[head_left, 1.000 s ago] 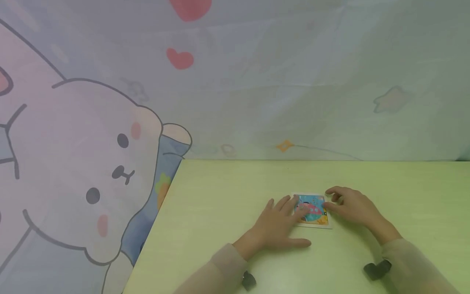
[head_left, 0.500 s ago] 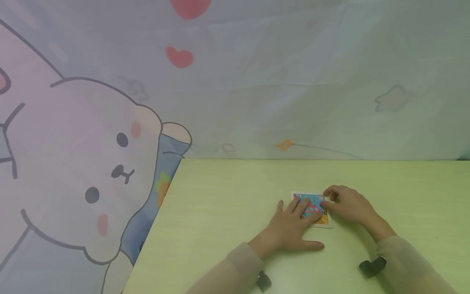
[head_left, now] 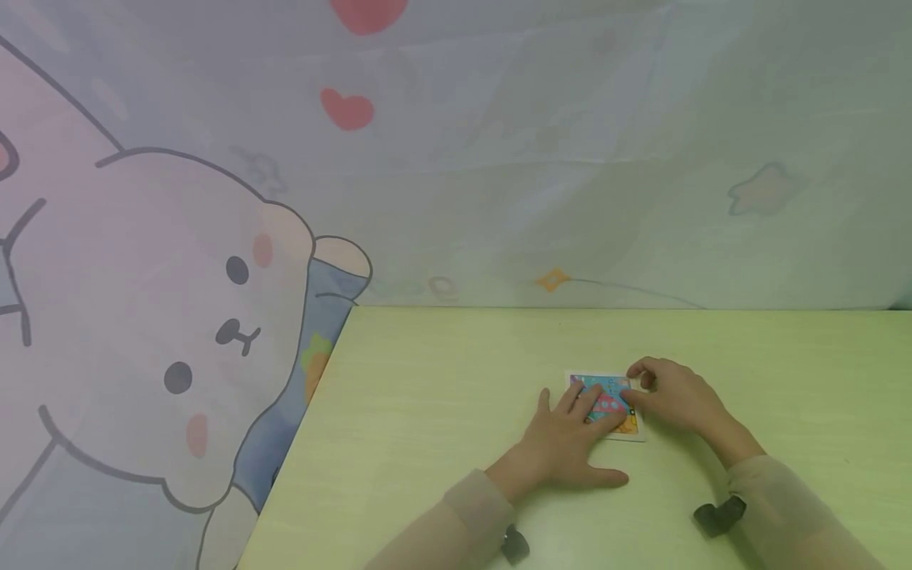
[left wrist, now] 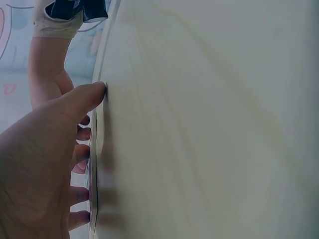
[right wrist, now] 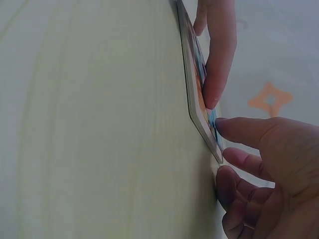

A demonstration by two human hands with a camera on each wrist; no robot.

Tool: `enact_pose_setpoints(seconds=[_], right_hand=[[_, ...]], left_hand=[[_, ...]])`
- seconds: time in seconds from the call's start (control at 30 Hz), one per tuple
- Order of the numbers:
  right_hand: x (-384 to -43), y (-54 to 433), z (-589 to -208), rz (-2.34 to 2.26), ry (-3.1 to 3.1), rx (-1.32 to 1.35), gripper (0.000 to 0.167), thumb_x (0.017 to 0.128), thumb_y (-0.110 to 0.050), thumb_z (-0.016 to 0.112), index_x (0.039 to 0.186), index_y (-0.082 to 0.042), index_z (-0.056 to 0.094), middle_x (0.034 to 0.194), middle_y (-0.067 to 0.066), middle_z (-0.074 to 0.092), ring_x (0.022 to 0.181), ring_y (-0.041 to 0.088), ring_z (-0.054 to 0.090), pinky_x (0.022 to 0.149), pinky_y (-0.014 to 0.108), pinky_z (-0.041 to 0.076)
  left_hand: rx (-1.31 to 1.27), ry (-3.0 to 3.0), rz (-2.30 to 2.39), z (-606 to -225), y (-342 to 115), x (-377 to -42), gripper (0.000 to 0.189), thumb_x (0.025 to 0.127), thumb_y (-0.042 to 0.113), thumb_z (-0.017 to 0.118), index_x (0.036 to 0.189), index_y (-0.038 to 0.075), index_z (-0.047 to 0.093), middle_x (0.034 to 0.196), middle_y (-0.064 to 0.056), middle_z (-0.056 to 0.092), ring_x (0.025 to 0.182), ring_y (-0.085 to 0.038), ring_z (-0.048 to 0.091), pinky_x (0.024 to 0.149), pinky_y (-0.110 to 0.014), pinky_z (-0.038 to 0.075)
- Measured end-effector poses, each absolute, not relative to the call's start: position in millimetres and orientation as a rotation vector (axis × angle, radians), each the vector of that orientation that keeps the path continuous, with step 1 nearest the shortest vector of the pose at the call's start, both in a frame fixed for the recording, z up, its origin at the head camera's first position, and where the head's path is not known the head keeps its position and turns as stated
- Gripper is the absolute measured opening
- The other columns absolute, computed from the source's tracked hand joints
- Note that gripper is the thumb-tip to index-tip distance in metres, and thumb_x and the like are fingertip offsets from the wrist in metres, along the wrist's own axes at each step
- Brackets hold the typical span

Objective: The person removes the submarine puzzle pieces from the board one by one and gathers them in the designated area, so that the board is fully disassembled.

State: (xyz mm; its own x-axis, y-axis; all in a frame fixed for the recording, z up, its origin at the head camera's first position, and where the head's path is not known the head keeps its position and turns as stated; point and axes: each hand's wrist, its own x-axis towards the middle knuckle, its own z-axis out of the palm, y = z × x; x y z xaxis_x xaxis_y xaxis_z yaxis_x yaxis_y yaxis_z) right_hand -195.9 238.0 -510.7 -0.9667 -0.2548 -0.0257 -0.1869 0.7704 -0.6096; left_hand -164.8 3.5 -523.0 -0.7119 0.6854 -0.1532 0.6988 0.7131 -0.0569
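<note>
A small flat square picture board (head_left: 611, 383) with a pale border lies on the table. Its print is blue, pink and orange. Across its left and lower part rests my left hand (head_left: 570, 447), fingers spread and thumb out over the table, hiding some of the print. My right hand (head_left: 680, 396) is at the upper right corner, thumb on the print and index finger at the edge. In the right wrist view the thumb (right wrist: 241, 130) meets the top face of the board (right wrist: 192, 82), while the other fingers curl beside its corner. The left wrist view shows the board edge-on under the left fingers.
The pale yellow-green table (head_left: 442, 380) ends at a left edge. Behind it hangs a cloth backdrop (head_left: 499, 158) printed with a cartoon animal, hearts and stars. A dark wrist device (head_left: 720, 517) sits at the right sleeve, another (head_left: 514, 545) at the left.
My left hand has slid right and now covers more of the board's middle. The right hand has shifted slightly left, its thumb further onto the print. The board has stayed in place.
</note>
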Motion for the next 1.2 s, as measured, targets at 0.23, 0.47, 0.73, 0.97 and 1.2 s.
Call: enact_pose_setpoints(seconds=[0.23,0.47,0.73,0.97,1.2], right_hand=[[-195.5,235.4,-512.3,-0.986,2.847,-0.33,0.038,0.096,-0.035,0.075,0.119,-0.005,0.069,0.102,0.006,0.064,0.084,0.022,0.058,0.068,0.039,0.048],[-195.4,235.3,-513.6,-1.002,2.84,-0.321,0.038,0.096,-0.034,0.075,0.118,-0.004,0.069,0.101,0.005,0.063,0.086,0.023,0.056,0.071,0.039,0.047],[-193.7,235.0,-511.2,-1.028,2.833,-0.32,0.039,0.095,-0.031,0.076,0.118,-0.001,0.069,0.103,0.009,0.064,0.09,0.027,0.059,0.075,0.045,0.05],[-191.9,233.4,-509.0,-1.05,2.825,-0.314,0.039,0.095,-0.03,0.077,0.118,-0.001,0.069,0.105,0.01,0.065,0.092,0.028,0.06,0.076,0.046,0.051],[-192.7,233.7,-511.1,-1.057,2.856,-0.309,0.037,0.094,-0.028,0.077,0.118,-0.001,0.069,0.108,0.012,0.067,0.095,0.029,0.061,0.078,0.05,0.051]], left_hand=[[1.13,2.781,-0.18,-522.3,4.1,-162.6,0.09,0.088,0.091,0.027,0.165,0.047,0.016,0.174,0.0,0.009,0.159,-0.029,0.006,0.116,-0.066,0.026],[1.122,2.784,-0.19,-520.7,4.8,-160.7,0.089,0.088,0.091,0.028,0.165,0.047,0.018,0.174,0.0,0.01,0.159,-0.028,0.008,0.115,-0.065,0.027],[1.109,2.782,-0.215,-520.0,6.4,-160.9,0.089,0.088,0.092,0.028,0.165,0.048,0.017,0.174,0.001,0.01,0.159,-0.027,0.006,0.115,-0.065,0.027],[1.09,2.776,-0.202,-519.2,6.7,-160.2,0.089,0.088,0.091,0.031,0.164,0.048,0.018,0.174,0.002,0.009,0.159,-0.027,0.007,0.115,-0.067,0.028],[1.077,2.772,-0.192,-516.6,7.7,-160.1,0.089,0.088,0.091,0.034,0.164,0.048,0.02,0.174,0.002,0.009,0.159,-0.027,0.008,0.114,-0.066,0.028]])
